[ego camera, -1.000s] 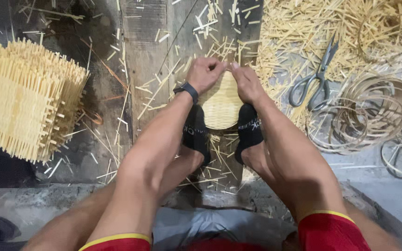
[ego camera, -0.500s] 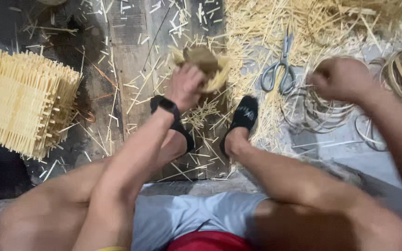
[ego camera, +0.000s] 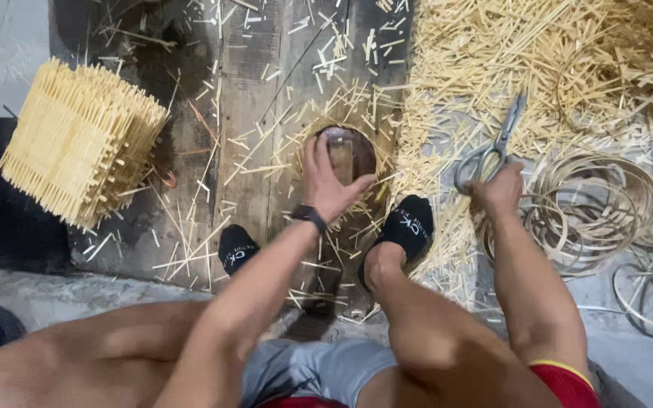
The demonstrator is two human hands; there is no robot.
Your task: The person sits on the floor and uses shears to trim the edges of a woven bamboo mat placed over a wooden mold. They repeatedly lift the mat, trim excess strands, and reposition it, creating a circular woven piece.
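Note:
My left hand [ego camera: 330, 181], with a dark watch at the wrist, holds a small round woven bamboo basket [ego camera: 364, 151] on the wooden board [ego camera: 251, 113], its opening turned up towards me. My right hand [ego camera: 499, 189] grips the handles of metal scissors [ego camera: 493, 143] that lie on the heap of bamboo strips [ego camera: 538, 68] to the right. Both my feet in black socks [ego camera: 410, 223] rest on the board just below the basket.
A stack of woven bamboo pieces [ego camera: 77, 143] stands at the left. Coils of thin bamboo rings [ego camera: 606, 204] lie at the right, beside the scissors. Short bamboo offcuts litter the board and the concrete floor [ego camera: 9, 45].
My right hand left the basket, swung to the right and closed on the scissors' handles. My left hand turned the basket so its opening faces up.

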